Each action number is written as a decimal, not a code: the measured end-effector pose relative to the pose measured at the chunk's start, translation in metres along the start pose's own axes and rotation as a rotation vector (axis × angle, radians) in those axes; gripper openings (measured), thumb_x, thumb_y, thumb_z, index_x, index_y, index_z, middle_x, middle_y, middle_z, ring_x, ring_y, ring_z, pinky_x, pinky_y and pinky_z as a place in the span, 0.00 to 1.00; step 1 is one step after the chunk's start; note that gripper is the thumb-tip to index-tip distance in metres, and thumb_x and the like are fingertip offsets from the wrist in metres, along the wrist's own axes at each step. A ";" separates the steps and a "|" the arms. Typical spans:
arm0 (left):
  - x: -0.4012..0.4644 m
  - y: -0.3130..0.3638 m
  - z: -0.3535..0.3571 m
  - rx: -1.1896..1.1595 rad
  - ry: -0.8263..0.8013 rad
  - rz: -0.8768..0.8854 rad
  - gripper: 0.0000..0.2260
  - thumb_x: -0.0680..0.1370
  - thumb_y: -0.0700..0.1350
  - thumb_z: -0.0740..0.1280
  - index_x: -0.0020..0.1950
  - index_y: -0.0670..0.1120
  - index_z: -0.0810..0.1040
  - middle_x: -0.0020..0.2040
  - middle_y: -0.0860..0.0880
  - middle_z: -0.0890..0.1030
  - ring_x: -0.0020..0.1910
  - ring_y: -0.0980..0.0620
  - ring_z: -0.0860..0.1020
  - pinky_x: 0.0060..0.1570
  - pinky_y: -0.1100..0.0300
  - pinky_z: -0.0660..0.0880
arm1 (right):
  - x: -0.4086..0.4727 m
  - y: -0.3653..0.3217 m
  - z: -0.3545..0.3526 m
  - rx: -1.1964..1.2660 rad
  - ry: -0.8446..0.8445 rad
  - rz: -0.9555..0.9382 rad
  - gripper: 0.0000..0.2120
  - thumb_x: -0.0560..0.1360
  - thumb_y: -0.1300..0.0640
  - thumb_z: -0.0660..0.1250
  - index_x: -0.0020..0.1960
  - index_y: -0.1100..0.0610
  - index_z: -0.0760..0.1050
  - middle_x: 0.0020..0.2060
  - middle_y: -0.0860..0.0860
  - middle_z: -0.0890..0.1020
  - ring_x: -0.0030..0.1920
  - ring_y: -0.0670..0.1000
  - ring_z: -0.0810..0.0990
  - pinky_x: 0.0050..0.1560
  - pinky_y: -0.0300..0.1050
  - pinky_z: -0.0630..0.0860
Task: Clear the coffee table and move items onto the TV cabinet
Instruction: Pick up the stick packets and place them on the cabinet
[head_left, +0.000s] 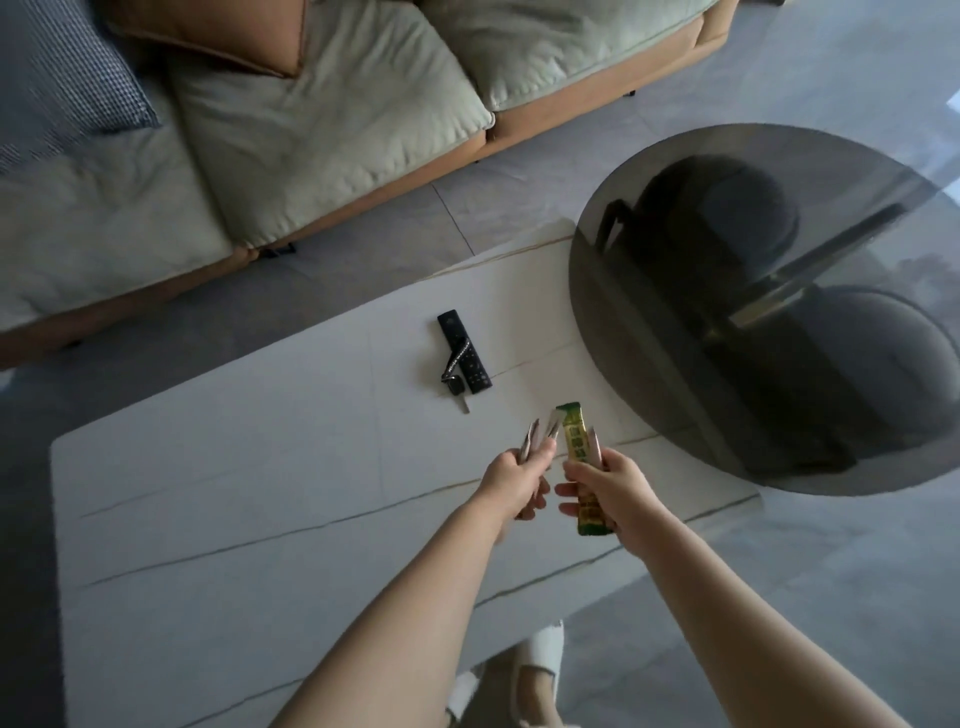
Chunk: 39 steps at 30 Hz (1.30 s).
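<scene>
Over the white coffee table (249, 499) my right hand (608, 488) grips a green and yellow stick packet (577, 441), held upright with another pale packet beside it. My left hand (514, 480) holds a few thin silvery packets (540, 436), their tips pointing up and away. The two hands are close together, almost touching. A black remote control (475, 364) lies flat on the table farther out, with a key on a dark beaded strap (454, 366) draped over it.
A round smoked-glass side table (649, 312) overlaps the coffee table's right end. A sofa with pale green cushions (322, 130) runs along the far side, past a strip of grey floor. A white slipper (543, 654) shows below the table's near edge.
</scene>
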<state>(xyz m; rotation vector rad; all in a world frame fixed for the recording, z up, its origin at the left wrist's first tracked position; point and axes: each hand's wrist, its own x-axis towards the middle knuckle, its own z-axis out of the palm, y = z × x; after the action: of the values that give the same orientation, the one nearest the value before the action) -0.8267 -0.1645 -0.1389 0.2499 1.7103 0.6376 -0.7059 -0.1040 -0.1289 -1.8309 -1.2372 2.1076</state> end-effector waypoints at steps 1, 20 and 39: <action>-0.013 0.000 0.000 0.017 -0.006 0.001 0.21 0.76 0.64 0.60 0.49 0.47 0.74 0.40 0.49 0.77 0.38 0.52 0.77 0.34 0.62 0.73 | -0.014 0.002 0.001 0.022 0.011 -0.005 0.14 0.75 0.59 0.67 0.59 0.60 0.71 0.45 0.57 0.81 0.41 0.51 0.84 0.36 0.42 0.81; -0.217 0.014 0.008 0.393 -0.367 0.355 0.07 0.80 0.45 0.63 0.54 0.42 0.72 0.40 0.46 0.80 0.28 0.55 0.70 0.24 0.65 0.68 | -0.268 0.056 0.015 0.577 0.398 -0.277 0.06 0.78 0.63 0.63 0.51 0.65 0.74 0.40 0.58 0.82 0.37 0.52 0.83 0.35 0.45 0.81; -0.396 -0.135 0.148 0.666 -0.849 0.202 0.20 0.77 0.57 0.50 0.35 0.46 0.73 0.30 0.47 0.73 0.19 0.54 0.64 0.23 0.69 0.55 | -0.469 0.275 -0.002 1.093 0.823 -0.353 0.06 0.78 0.63 0.60 0.51 0.64 0.73 0.37 0.57 0.79 0.33 0.52 0.79 0.29 0.43 0.74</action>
<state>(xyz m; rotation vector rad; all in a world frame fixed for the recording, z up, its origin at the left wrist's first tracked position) -0.5651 -0.4298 0.1019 1.0166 1.0111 0.0346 -0.4574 -0.5426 0.0737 -1.4573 -0.0977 1.1462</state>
